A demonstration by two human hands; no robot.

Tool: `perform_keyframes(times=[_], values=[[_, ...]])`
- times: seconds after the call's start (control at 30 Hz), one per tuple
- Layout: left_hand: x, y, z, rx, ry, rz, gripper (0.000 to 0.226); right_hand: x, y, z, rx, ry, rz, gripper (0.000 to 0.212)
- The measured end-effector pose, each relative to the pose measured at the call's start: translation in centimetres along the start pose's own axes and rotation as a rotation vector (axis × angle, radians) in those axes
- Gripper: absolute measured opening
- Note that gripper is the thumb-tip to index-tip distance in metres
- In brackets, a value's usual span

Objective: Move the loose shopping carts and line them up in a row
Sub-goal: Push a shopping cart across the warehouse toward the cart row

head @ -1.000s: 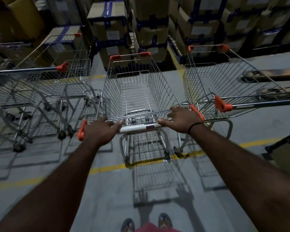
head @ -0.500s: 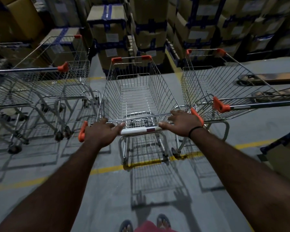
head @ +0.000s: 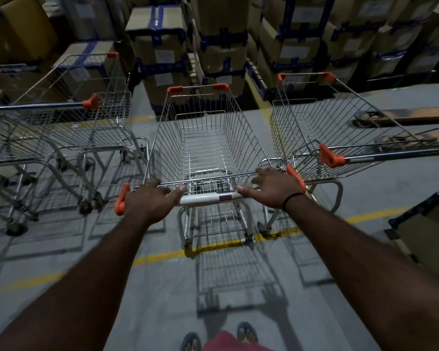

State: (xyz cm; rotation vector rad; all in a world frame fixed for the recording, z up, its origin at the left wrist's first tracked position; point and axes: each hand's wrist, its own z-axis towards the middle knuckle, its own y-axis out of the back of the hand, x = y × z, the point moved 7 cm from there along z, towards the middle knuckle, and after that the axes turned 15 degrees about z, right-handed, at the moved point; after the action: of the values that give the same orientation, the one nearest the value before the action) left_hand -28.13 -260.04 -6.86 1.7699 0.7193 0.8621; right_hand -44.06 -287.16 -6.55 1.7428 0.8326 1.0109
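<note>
I stand behind a wire shopping cart with orange corner caps, on the grey floor between two others. My left hand grips the left end of its white handle bar, and my right hand grips the right end, fingers reaching over the bar to the wire rim. A second cart stands to the left, with a further one nested beside it. A third cart stands close on the right, its handle pointing right.
Stacks of taped cardboard boxes wall off the far side just beyond the carts. A yellow floor line runs under the middle cart's rear wheels. Flat wooden boards lie at the right, a box nearer right. My sandalled feet show below.
Both hands stay on the handle bar. The middle cart has barely moved between its neighbours; the view has shifted slightly.
</note>
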Motion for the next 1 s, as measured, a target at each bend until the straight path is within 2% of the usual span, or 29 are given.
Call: perform_keyframes(times=[0.1, 0.2, 0.37, 0.67, 0.83, 1.0], values=[[0.03, -0.04, 0.04, -0.005, 0.002, -0.005, 0.098, 0.02, 0.07, -0.11, 0.001, -0.001, -0.012, 0.109], [0.11, -0.05, 0.0, -0.017, 0.003, -0.023, 0.111, 0.0, -0.04, -0.03, -0.003, 0.0, -0.007, 0.109], [-0.11, 0.07, -0.08, -0.012, -0.005, 0.012, 0.092, 0.02, 0.07, -0.01, -0.011, 0.004, 0.003, 0.106], [-0.38, -0.23, 0.08, -0.013, 0.012, 0.042, 0.094, -0.33, 0.33, 0.28, -0.006, 0.006, -0.011, 0.107], [-0.32, -0.4, 0.28, -0.014, 0.015, 0.039, 0.106, -0.32, 0.46, 0.23, 0.007, 0.005, -0.003, 0.106], [-0.47, -0.4, 0.19, -0.011, 0.018, 0.04, 0.099, -0.23, 0.51, 0.22, 0.028, 0.016, 0.008, 0.104]])
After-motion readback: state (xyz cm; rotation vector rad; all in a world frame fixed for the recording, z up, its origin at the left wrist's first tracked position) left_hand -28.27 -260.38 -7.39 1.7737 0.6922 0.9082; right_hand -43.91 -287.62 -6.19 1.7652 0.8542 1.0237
